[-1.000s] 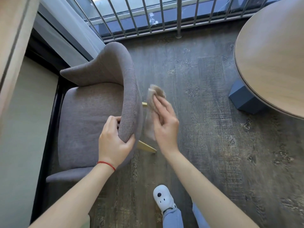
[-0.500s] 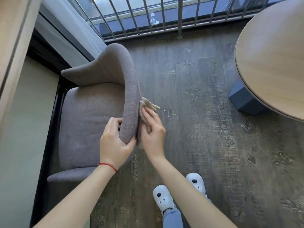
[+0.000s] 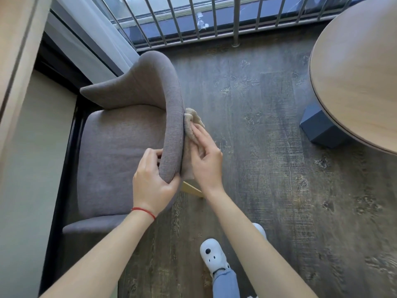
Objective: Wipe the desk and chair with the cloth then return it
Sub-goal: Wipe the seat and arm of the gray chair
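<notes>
A grey upholstered chair (image 3: 120, 147) stands at the left, seen from above, its curved backrest rising toward me. My left hand (image 3: 151, 179) grips the near end of the backrest's top edge. My right hand (image 3: 205, 160) presses a beige cloth (image 3: 191, 123) flat against the outer face of the backrest, fingers spread over it. Part of the cloth bunches above my fingertips. The round wooden desk (image 3: 361, 78) fills the upper right corner, away from both hands.
A blue block-shaped desk base (image 3: 320, 127) sits on the dark wood floor under the desk. A metal railing (image 3: 214, 20) and a light curtain (image 3: 92, 37) run along the far side. A wall is at left. My white shoes (image 3: 212, 257) stand below the hands.
My right hand brought the cloth from the air onto the back of the backrest, then slid it upward along that surface. My left hand kept its grip on the backrest.
</notes>
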A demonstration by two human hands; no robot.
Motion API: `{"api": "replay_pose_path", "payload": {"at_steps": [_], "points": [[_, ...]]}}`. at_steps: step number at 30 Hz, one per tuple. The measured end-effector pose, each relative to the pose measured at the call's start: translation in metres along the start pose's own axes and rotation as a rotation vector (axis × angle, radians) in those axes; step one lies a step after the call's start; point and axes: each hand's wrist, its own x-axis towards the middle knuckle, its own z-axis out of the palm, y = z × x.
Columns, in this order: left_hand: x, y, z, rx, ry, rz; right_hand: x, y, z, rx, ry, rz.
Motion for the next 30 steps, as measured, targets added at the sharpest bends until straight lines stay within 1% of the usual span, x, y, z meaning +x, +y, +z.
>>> {"api": "replay_pose_path", "payload": {"at_steps": [1, 2, 4, 5, 6, 7, 9, 10, 11, 13, 14, 15, 17, 18, 19, 21, 22, 23, 24, 25, 27, 28, 30], "points": [[-0.001, 0.000, 0.000, 0.003, 0.008, 0.003, 0.004, 0.001, -0.003, -0.010, 0.012, 0.072], [-0.001, 0.000, 0.000, 0.003, 0.012, 0.010, 0.005, 0.002, -0.005, -0.046, 0.044, 0.059], [-0.002, -0.001, 0.001, -0.001, 0.006, 0.011, -0.010, -0.003, -0.006, -0.090, 0.066, -0.125], [-0.001, -0.001, 0.001, -0.004, 0.004, 0.005, -0.020, -0.004, -0.002, -0.093, 0.050, -0.210], [0.000, -0.002, 0.001, -0.004, 0.001, -0.002, -0.029, -0.002, 0.001, -0.083, 0.023, -0.217], [-0.001, -0.002, 0.001, 0.003, -0.005, -0.007, -0.035, 0.001, 0.002, -0.071, 0.005, -0.142], [-0.002, -0.001, 0.000, 0.012, -0.006, -0.002, -0.042, 0.011, -0.002, -0.056, -0.021, 0.095], [-0.002, 0.000, 0.000, 0.006, -0.005, 0.000, -0.045, 0.014, -0.007, -0.074, -0.007, 0.120], [-0.002, -0.001, 0.000, -0.004, -0.008, 0.002, -0.050, 0.013, -0.011, -0.093, 0.020, 0.050], [-0.001, -0.001, 0.000, -0.030, -0.012, 0.002, -0.062, 0.006, -0.009, -0.103, 0.024, -0.173], [0.000, -0.001, 0.000, -0.040, -0.014, -0.002, -0.063, 0.006, -0.004, -0.101, 0.002, -0.211], [0.000, -0.001, -0.001, -0.039, -0.017, -0.004, -0.060, 0.005, -0.001, -0.108, -0.009, -0.161], [-0.002, 0.000, -0.001, -0.012, -0.011, -0.001, -0.044, 0.008, 0.000, -0.106, -0.011, 0.070], [-0.002, 0.000, -0.001, 0.002, -0.008, 0.006, -0.032, 0.011, -0.001, -0.089, 0.017, 0.154], [-0.002, 0.000, -0.001, 0.007, -0.011, 0.011, -0.019, 0.009, -0.003, -0.096, 0.057, 0.137], [-0.002, -0.003, 0.000, 0.002, -0.020, 0.014, 0.002, -0.009, -0.001, -0.128, 0.132, -0.058], [-0.001, -0.003, 0.000, -0.002, -0.020, 0.015, 0.010, -0.016, 0.005, -0.119, 0.136, -0.167], [-0.001, -0.004, 0.001, -0.005, -0.021, 0.015, 0.019, -0.020, 0.010, -0.113, 0.127, -0.211], [0.000, -0.003, 0.001, -0.005, -0.022, 0.013, 0.029, -0.021, 0.015, -0.115, 0.127, -0.188], [-0.001, -0.002, 0.000, -0.003, -0.022, 0.011, 0.040, -0.019, 0.015, -0.123, 0.117, -0.117], [-0.001, -0.001, 0.000, 0.004, -0.017, 0.019, 0.058, -0.009, 0.005, -0.108, 0.046, 0.085], [-0.001, -0.002, 0.000, 0.002, -0.020, 0.019, 0.061, -0.005, -0.001, -0.112, 0.040, 0.100], [0.000, -0.004, 0.000, -0.005, -0.022, 0.019, 0.056, -0.009, -0.006, -0.116, 0.096, -0.035]]}}
